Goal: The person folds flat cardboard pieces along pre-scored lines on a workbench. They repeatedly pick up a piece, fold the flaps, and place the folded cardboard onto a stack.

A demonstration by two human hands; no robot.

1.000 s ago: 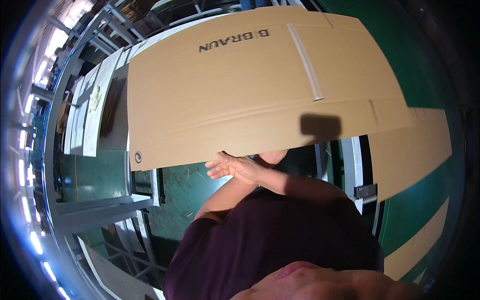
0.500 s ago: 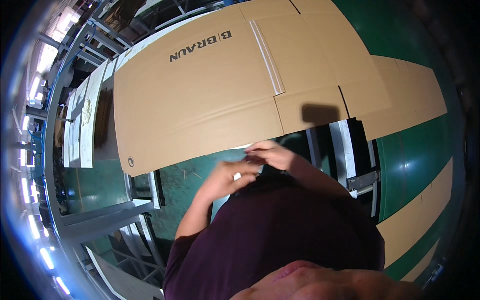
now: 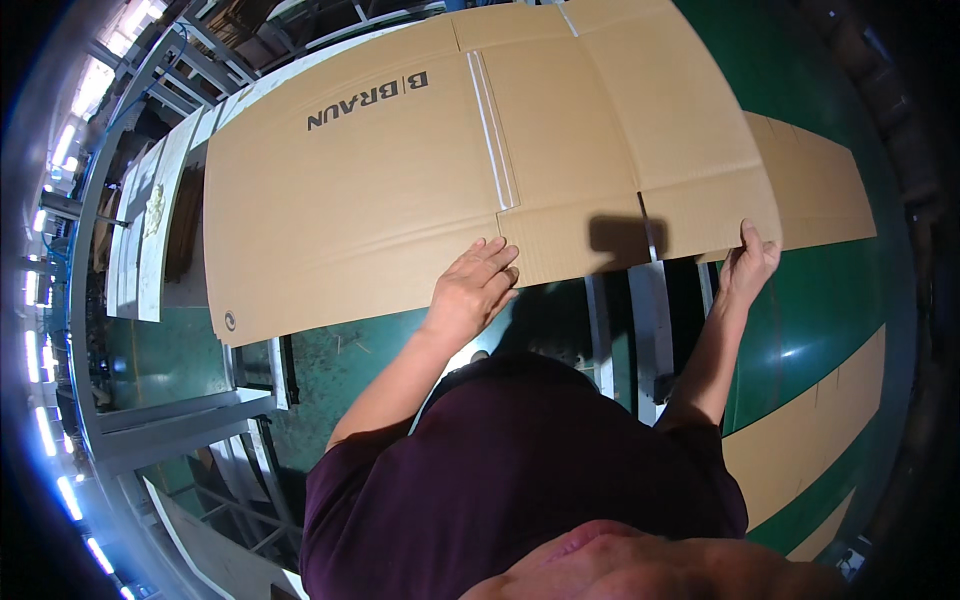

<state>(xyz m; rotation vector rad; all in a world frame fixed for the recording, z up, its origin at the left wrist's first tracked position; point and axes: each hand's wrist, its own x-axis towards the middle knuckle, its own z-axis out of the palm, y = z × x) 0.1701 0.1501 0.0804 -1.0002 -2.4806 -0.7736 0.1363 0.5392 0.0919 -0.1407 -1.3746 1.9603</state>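
A large flat sheet of brown cardboard [image 3: 350, 180], creased and slotted like an unfolded carton, lies across the frame in front of me. It bears dark print and a pair of white lines. My left hand [image 3: 472, 284] rests on its near edge beside the cut by the white lines, fingers stretched out over the board. At the near right corner, my right hand [image 3: 750, 264] pinches the sheet, thumb on top and the other fingers mostly hidden underneath. That right end looks slightly lifted.
Another cardboard sheet [image 3: 822, 180] lies beyond the right end, over the green surface. Lower right is a further cardboard piece [image 3: 810, 440]. Metal rails [image 3: 650, 320] run under the sheet toward me. At left stand a grey metal frame [image 3: 180, 425] and a pale slatted surface [image 3: 150, 240].
My hands were together near my body. They have parted: the left is now on the sheet's near edge, the right holds its right corner. The sheet appears shifted slightly left in view.
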